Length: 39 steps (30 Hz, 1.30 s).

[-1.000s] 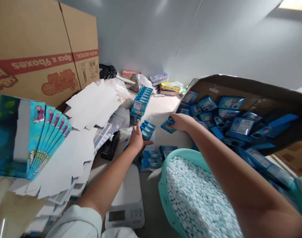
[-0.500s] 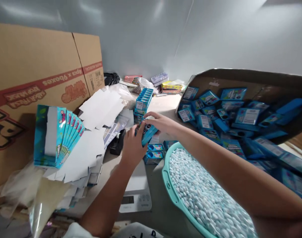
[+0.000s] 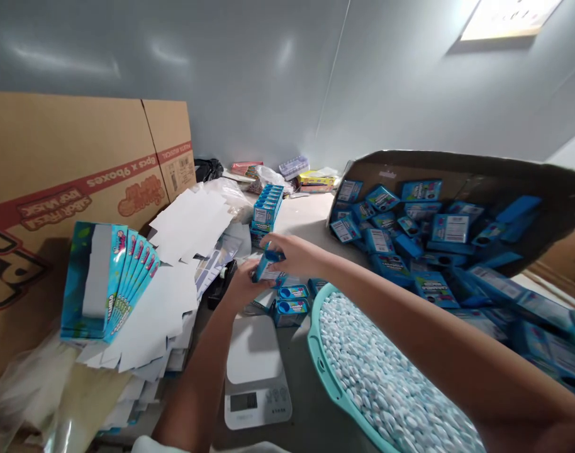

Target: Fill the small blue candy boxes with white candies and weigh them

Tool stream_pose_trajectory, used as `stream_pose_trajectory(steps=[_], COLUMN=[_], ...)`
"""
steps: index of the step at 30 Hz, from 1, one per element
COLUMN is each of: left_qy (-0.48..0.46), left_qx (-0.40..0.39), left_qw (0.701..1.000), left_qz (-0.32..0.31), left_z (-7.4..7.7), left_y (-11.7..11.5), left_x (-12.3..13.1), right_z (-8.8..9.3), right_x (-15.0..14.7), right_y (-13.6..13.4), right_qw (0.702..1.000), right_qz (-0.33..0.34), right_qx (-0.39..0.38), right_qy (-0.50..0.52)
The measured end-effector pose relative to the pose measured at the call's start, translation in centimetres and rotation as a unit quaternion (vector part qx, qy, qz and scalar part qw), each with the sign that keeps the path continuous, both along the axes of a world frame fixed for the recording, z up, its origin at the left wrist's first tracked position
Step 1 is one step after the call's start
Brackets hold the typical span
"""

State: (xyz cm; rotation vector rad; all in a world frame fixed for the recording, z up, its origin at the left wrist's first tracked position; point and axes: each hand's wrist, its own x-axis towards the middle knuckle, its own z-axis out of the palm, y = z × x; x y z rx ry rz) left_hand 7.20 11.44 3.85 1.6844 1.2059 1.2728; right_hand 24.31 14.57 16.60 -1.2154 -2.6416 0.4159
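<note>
Both my hands meet over the table's middle on a few small blue candy boxes (image 3: 268,264). My left hand (image 3: 243,286) grips them from below and my right hand (image 3: 292,251) closes over their top. Right beneath lie two more small blue boxes (image 3: 292,302). A row of the same boxes (image 3: 267,206) stands just behind my hands. On the right a tilted cardboard carton (image 3: 462,165) holds several loose blue boxes (image 3: 410,239).
A teal basket (image 3: 323,362) full of white-blue candies sits under my right forearm. A white kitchen scale (image 3: 255,371) lies below my hands. Flat white and blue carton blanks (image 3: 112,283) pile up at left before big brown cartons (image 3: 80,170). A black tape dispenser (image 3: 220,289) sits nearby.
My right hand drew back from the tilted carton with a small blue box and joined my left hand. Both now hold the boxes together. The view has tilted up slightly.
</note>
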Motion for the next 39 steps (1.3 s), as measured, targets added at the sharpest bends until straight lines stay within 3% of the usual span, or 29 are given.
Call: stream_pose_trajectory(steps=[7, 14, 17, 21, 24, 27, 34, 39], left_qy=[0.121, 0.242, 0.270, 0.304, 0.329, 0.352, 0.391, 0.383], left_qx=[-0.008, -0.069, -0.075, -0.097, -0.132, -0.169, -0.213, -0.222], left_qw=[0.988, 0.966, 0.958, 0.945, 0.933, 0.918, 0.893, 0.894], left_qz=[0.096, 0.058, 0.054, 0.065, 0.069, 0.069, 0.068, 0.061], left_z=[-1.0, -3.4, -4.5, -5.1, -5.1, -4.9, -3.7, -3.0], left_y=[1.5, 2.8, 2.8, 2.7, 2.7, 2.7, 0.9, -0.4], left_x=[0.1, 0.5, 0.5, 0.2, 0.0, 0.1, 0.2, -0.6], right_z=[-2.3, -5.7, -5.9, -4.7, -4.0, -4.4, -7.3, -7.3], right_x=[-2.3, -2.9, -3.5, -3.3, -1.9, 0.0, 1.1, 1.2], right_y=[2.1, 3.2, 2.5, 0.9, -0.8, -2.4, -4.2, -4.8], right_qw=[0.992, 0.984, 0.976, 0.968, 0.960, 0.946, 0.940, 0.949], right_qz=[-0.092, -0.035, -0.019, -0.009, 0.020, 0.049, 0.011, 0.013], right_qx=[0.037, 0.053, 0.072, 0.080, 0.036, -0.017, -0.001, -0.010], right_qy=[-0.072, -0.168, -0.205, -0.237, -0.277, -0.321, -0.342, -0.315])
